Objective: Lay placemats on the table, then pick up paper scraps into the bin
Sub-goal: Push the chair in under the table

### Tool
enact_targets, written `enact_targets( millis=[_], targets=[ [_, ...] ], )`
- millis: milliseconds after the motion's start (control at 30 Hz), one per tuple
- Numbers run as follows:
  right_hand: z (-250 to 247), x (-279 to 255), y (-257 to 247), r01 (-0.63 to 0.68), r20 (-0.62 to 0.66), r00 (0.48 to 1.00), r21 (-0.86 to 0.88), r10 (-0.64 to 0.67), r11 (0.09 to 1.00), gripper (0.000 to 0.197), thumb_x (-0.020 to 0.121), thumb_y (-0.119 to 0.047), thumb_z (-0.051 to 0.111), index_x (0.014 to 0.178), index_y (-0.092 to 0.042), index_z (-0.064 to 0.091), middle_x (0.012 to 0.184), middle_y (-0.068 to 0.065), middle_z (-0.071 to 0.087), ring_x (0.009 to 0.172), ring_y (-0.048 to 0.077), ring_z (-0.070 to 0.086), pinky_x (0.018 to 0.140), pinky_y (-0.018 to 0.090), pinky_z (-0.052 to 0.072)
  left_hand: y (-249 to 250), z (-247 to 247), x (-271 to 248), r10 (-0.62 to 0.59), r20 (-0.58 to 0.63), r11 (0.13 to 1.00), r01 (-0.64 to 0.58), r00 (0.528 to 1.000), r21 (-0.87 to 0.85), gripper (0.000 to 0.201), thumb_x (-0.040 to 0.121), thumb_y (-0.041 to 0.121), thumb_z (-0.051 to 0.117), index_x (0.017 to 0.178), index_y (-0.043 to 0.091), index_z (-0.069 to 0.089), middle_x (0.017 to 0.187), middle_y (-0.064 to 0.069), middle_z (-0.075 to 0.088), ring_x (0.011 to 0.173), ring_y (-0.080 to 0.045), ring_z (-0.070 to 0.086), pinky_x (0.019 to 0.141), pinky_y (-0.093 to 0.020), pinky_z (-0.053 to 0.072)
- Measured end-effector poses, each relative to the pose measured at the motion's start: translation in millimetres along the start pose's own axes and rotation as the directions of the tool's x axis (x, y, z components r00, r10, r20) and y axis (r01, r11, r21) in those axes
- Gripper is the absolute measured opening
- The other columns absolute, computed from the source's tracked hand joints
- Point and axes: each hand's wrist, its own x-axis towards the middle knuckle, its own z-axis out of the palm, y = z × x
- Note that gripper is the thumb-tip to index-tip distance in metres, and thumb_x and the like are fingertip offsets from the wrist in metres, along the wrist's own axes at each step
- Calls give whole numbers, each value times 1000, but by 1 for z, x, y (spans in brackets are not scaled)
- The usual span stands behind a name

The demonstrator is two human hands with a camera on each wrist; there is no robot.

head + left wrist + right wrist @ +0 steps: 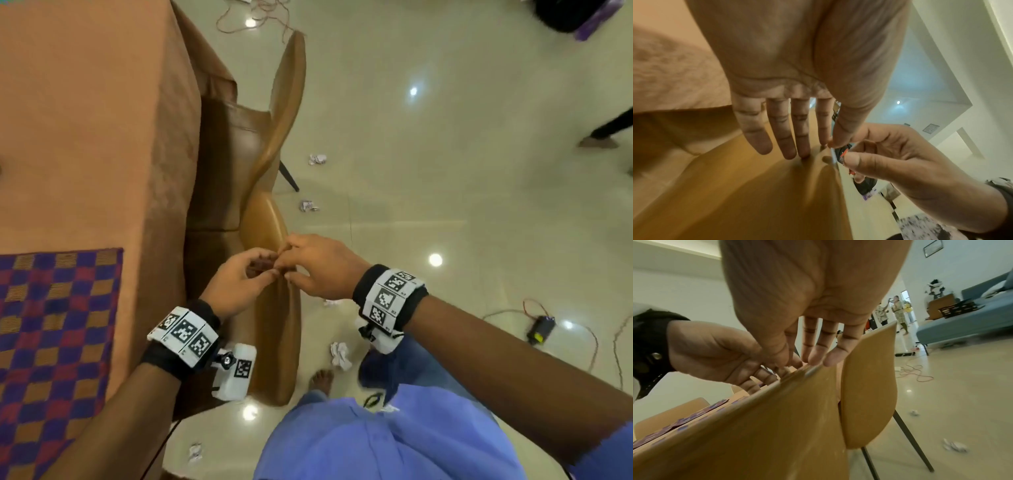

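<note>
My left hand (236, 287) and right hand (318, 267) meet above the top edge of the nearer tan moulded chair back (274, 329), fingertips almost touching each other. In the left wrist view, my left thumb and forefinger pinch a small flat dark piece with red on it (841, 154), and my right thumb and fingers close on its other end; the other 3 left fingers (783, 134) stretch straight down to the chair's edge. What the piece is, I cannot tell. In the right wrist view my right fingers (830, 345) hang fairly straight, tips at the chair's rim.

I count 2 tan chairs: the nearer one under my hands and a 2nd one (287, 102) just beyond it, both pushed against the table covered in an orange-brown cloth (85, 120). 1 woven placemat in purple, red and gold checks (54, 342) lies flat on the table, left of the nearer chair.

I count 6 crumpled white paper scraps on the glossy cream tiled floor (445, 171): 2 (317, 159) (308, 206) to the right of the 2nd chair, 1 (331, 303) peeking out under my right hand, 1 larger one (340, 355) right of the nearer chair by my bare foot (322, 378), 1 (195, 453) near the chair's base and 1 (388, 408) at my shirt's edge. The bin I cannot find in any view.

Farther right of the chairs, a small black box with wires (541, 329) sits on the floor. Ceiling lights reflect in the tiles. A blue-grey sofa (966, 321) stands across the room.
</note>
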Motion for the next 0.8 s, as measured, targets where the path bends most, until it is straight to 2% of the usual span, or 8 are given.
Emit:
enact_targets(
  millis=[100,167,267,367,467,567,667,800],
  targets=[
    [-46,47,57,61,-34,997,-41,-62,997,26,87,-26,59,110,-23,68,109,0,61,99,21,54,83,35,46,27,-19,50,-4,-131,1000,5,991,8,23,87,22,64,110,26,64,104,6,69,98,-9,65,93,-32,50],
    [-72,80,96,117,-59,991,-68,-121,991,30,86,-24,59,114,-21,66,114,1,61,103,21,53,87,33,42,44,-28,81,10,-227,995,12,974,94,27,88,22,64,114,24,62,108,6,65,100,-7,61,91,-28,47],
    [-114,139,156,191,11,981,-115,-191,975,43,81,-26,58,123,-21,62,125,4,60,113,26,53,94,41,45,72,-33,130,-15,-400,963,121,916,240,40,87,23,64,126,23,55,117,4,54,105,-9,52,91,-27,42],
    [-146,184,201,212,51,977,-199,-206,957,43,79,-31,58,120,-22,62,123,3,62,112,27,56,92,47,47,90,-32,171,-104,-472,918,267,875,294,49,87,25,64,133,17,50,121,-1,52,107,-14,51,92,-28,41],
    [-172,217,230,173,100,983,-239,-153,955,31,83,-32,56,113,-27,62,123,-4,60,116,22,53,106,55,29,103,-22,205,-273,-478,859,435,835,270,55,87,32,63,136,18,45,126,-5,52,111,-25,54,97,-42,45],
    [-193,259,255,238,155,966,-244,-205,940,23,85,-34,53,104,-29,65,111,-6,62,109,20,55,107,56,26,116,-18,239,-365,-504,839,511,783,186,58,85,36,62,138,20,42,128,-6,50,112,-27,53,95,-46,46],
    [-215,302,279,443,336,875,-263,-349,857,32,84,-52,52,102,-32,68,102,-6,63,99,18,55,100,48,34,133,-22,279,-386,-531,848,517,754,117,55,85,38,60,135,24,44,122,-3,52,105,-22,56,90,-41,48],
    [-243,375,301,694,620,612,-125,-491,709,38,86,-59,52,106,-32,68,96,-6,63,89,16,53,75,35,46,153,-40,344,-393,-537,859,507,746,75,39,88,37,58,124,23,51,107,3,53,87,-13,52,73,-26,41]
  ],
)
